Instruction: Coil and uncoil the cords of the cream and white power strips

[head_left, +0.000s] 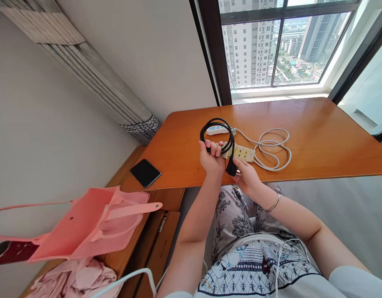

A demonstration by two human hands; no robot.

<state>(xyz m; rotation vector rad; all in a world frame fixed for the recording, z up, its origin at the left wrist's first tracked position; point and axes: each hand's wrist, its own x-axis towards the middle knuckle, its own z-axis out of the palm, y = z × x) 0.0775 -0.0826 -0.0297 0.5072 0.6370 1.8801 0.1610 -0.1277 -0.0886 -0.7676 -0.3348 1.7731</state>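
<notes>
At center frame, a person's left hand [212,159] is grasping a black cord [231,138], already gathered into coils, and the right hand [247,175] is holding its plug [231,166]; right of center, a white cord [262,143] is lying only loosely looped.

My feed shows me a black cable [231,138], a pale yellow power strip [245,153] and white cord [265,143] against an orange-brown table [318,136]. The bag [82,221] is coral pink; the trousers [236,211] carry dark florals on grey. The other strip [216,130] seems white and blue, though partly hidden.
</notes>
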